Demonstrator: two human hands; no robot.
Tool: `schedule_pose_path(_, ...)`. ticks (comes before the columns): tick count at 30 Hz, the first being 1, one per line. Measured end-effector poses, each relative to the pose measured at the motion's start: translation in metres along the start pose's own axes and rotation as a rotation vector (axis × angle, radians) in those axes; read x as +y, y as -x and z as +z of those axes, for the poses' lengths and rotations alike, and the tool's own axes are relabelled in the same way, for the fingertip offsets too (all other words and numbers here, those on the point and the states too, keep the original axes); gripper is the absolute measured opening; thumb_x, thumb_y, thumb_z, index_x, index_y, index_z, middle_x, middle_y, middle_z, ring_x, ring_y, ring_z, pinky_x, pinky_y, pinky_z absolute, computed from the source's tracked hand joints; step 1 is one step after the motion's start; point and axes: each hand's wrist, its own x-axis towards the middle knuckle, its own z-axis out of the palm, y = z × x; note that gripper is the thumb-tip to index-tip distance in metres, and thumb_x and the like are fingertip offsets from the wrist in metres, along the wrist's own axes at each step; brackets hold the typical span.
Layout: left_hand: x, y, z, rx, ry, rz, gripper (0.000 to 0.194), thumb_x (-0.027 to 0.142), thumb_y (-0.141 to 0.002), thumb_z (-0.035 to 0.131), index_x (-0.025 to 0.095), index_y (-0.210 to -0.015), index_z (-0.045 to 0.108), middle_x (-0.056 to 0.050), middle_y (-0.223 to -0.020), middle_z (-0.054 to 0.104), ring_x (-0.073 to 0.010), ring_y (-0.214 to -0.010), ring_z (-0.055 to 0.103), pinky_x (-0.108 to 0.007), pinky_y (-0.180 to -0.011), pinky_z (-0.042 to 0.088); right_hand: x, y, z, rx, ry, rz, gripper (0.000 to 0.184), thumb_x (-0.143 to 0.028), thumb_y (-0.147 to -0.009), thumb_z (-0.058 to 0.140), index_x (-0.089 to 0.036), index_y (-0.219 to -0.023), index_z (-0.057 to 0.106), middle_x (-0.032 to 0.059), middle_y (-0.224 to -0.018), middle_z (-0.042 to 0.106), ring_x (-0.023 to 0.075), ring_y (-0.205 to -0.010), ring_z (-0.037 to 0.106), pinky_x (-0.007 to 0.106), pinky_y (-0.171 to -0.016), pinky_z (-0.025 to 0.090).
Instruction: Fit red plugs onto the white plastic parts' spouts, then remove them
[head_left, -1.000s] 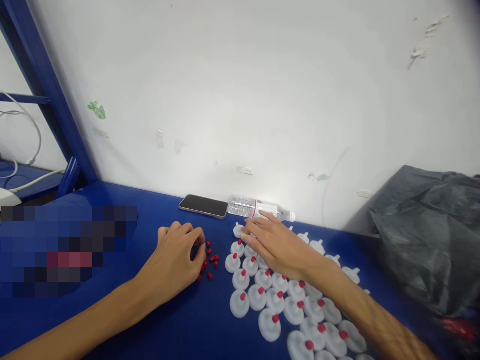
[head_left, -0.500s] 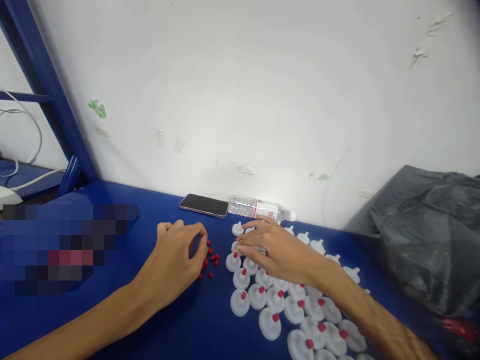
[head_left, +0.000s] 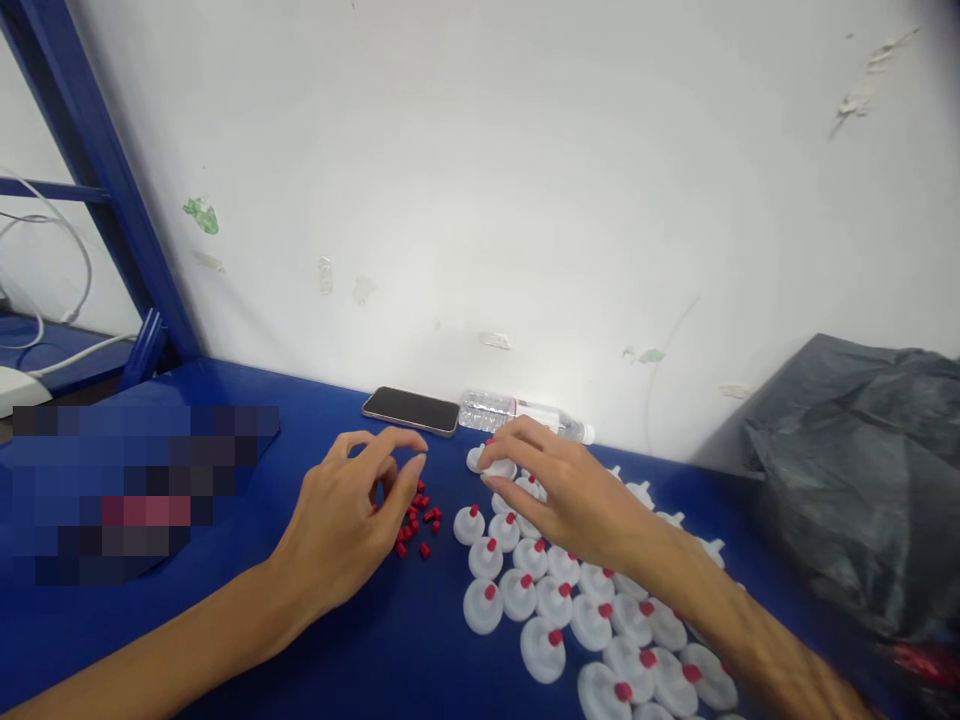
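Several white plastic caps with red tips [head_left: 540,600] lie in rows on the blue table [head_left: 375,660]. A small heap of loose red plugs [head_left: 420,520] lies left of them. My right hand [head_left: 559,490] is lifted over the far end of the rows, fingers closed on one white cap [head_left: 498,466]. My left hand [head_left: 349,525] hovers beside the red plugs with fingers curled, thumb and forefinger drawn together; whether a plug is between them I cannot make out.
A phone [head_left: 411,410] and a lying water bottle [head_left: 517,413] rest against the white wall. A black plastic bag [head_left: 855,470] fills the right side. A blue frame post [head_left: 97,170] and white cables [head_left: 45,330] stand at left.
My right hand has picked a white cap from the far end of the rows and raised it. My left hand has lifted off the red plugs, fingers uncurling slightly.
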Motion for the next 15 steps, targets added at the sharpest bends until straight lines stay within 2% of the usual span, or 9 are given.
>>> schedule_pose_path(2, 0.0, 0.001, 0.0, 0.019, 0.045, 0.006, 0.036, 0.044, -0.107, 0.049, 0.037, -0.142, 0.055, 0.006, -0.078, 0.077, -0.0244, -0.083, 0.069, -0.035, -0.071, 0.053, -0.003, -0.001, 0.0, -0.001, 0.005, -0.018, 0.017, -0.026, -0.106, 0.055, -0.029, -0.121, 0.061, 0.0029, -0.12, 0.068, 0.0177, -0.092, 0.07, 0.036, -0.08, 0.06)
schedule_pose_path(4, -0.002, 0.002, 0.001, 0.043, 0.078, 0.059, 0.05, 0.031, -0.107, 0.046, 0.042, -0.156, 0.043, 0.004, -0.106, 0.082, -0.0191, -0.075, 0.07, -0.033, -0.073, 0.057, -0.005, -0.001, 0.0, 0.0, 0.016, -0.037, 0.017, -0.024, -0.105, 0.056, -0.028, -0.121, 0.06, 0.0032, -0.119, 0.069, 0.0185, -0.092, 0.069, 0.037, -0.082, 0.059)
schedule_pose_path(5, -0.003, 0.003, 0.001, 0.047, 0.086, 0.094, 0.057, 0.023, -0.104, 0.044, 0.043, -0.157, 0.043, 0.004, -0.115, 0.081, -0.0172, -0.074, 0.071, -0.032, -0.073, 0.058, -0.005, -0.001, 0.0, 0.001, 0.023, -0.046, 0.017, -0.024, -0.104, 0.056, -0.028, -0.121, 0.06, 0.0035, -0.118, 0.07, 0.0191, -0.093, 0.069, 0.039, -0.083, 0.059)
schedule_pose_path(7, -0.008, 0.006, 0.002, 0.039, 0.102, 0.137, 0.063, 0.013, -0.098, 0.041, 0.044, -0.151, 0.052, 0.003, -0.121, 0.079, -0.0151, -0.072, 0.074, -0.031, -0.073, 0.06, -0.005, 0.0, 0.0, 0.006, 0.037, -0.058, 0.017, -0.023, -0.104, 0.056, -0.027, -0.12, 0.06, 0.0041, -0.118, 0.071, 0.0208, -0.096, 0.069, 0.041, -0.085, 0.059)
schedule_pose_path(10, -0.013, 0.008, 0.002, 0.011, 0.216, 0.116, 0.054, 0.011, -0.094, 0.039, 0.037, -0.13, 0.07, 0.002, -0.124, 0.079, -0.013, -0.063, 0.076, -0.031, -0.07, 0.063, -0.005, 0.0, 0.001, 0.016, 0.054, -0.071, 0.017, -0.023, -0.104, 0.056, -0.028, -0.119, 0.06, 0.0043, -0.118, 0.073, 0.0227, -0.1, 0.07, 0.043, -0.088, 0.059)
schedule_pose_path(12, -0.013, 0.009, 0.0, 0.009, 0.315, 0.095, 0.045, 0.012, -0.094, 0.038, 0.032, -0.114, 0.073, 0.002, -0.112, 0.082, -0.0112, -0.051, 0.071, -0.029, -0.061, 0.062, -0.005, 0.0, 0.001, 0.023, 0.066, -0.078, 0.017, -0.022, -0.103, 0.057, -0.028, -0.119, 0.06, 0.0042, -0.117, 0.074, 0.0236, -0.101, 0.071, 0.044, -0.088, 0.058)
schedule_pose_path(14, -0.01, 0.01, -0.003, -0.004, 0.365, 0.103, 0.036, 0.014, -0.095, 0.037, 0.028, -0.094, 0.071, 0.005, -0.081, 0.079, -0.0105, -0.04, 0.061, -0.026, -0.05, 0.056, -0.005, -0.001, 0.001, 0.03, 0.077, -0.082, 0.018, -0.021, -0.102, 0.058, -0.028, -0.119, 0.059, 0.0042, -0.115, 0.075, 0.0243, -0.1, 0.072, 0.044, -0.087, 0.058)
schedule_pose_path(15, -0.008, 0.011, -0.004, -0.008, 0.369, 0.118, 0.033, 0.016, -0.095, 0.038, 0.027, -0.083, 0.067, 0.006, -0.065, 0.072, -0.0108, -0.037, 0.056, -0.025, -0.047, 0.052, -0.006, -0.001, 0.001, 0.034, 0.081, -0.082, 0.019, -0.02, -0.101, 0.058, -0.028, -0.119, 0.059, 0.0044, -0.115, 0.076, 0.0247, -0.101, 0.072, 0.045, -0.088, 0.059)
